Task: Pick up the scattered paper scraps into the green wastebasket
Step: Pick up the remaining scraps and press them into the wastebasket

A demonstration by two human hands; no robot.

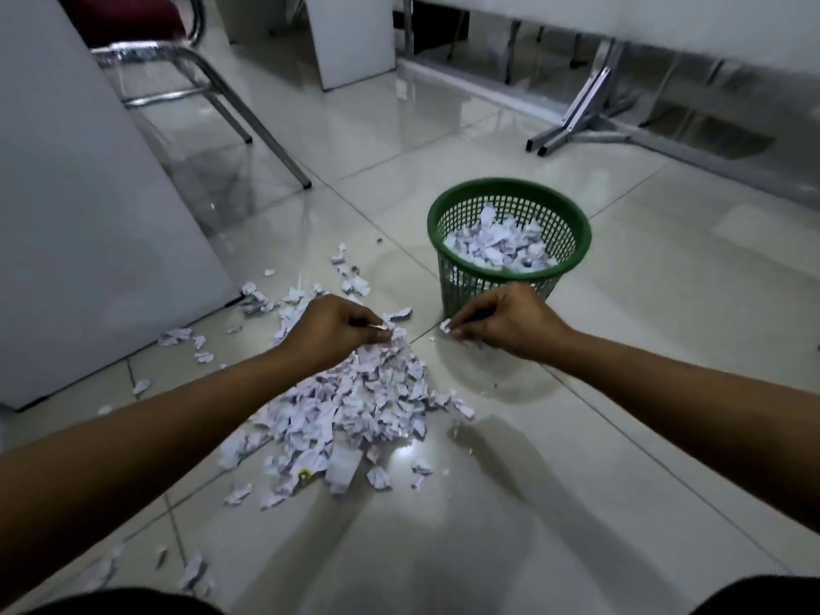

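Glossy pale tiles cover the floor (pixel 621 437), with a white cabinet panel (pixel 88 215) at left and a chrome chair leg (pixel 248 126) behind. A heap of white paper scraps (pixel 355 406) lies in the middle, loose bits scattered around it. The green wastebasket (pixel 509 241) stands just beyond, partly filled with scraps. The left hand (pixel 337 330) pinches scraps at the heap's top; the right hand (pixel 506 324) pinches one small scrap (pixel 445 326) near the basket's base.

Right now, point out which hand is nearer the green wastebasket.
The right hand, pinching a small scrap on the floor just in front of the wastebasket. The left hand works farther away, at the top of the big scrap pile.
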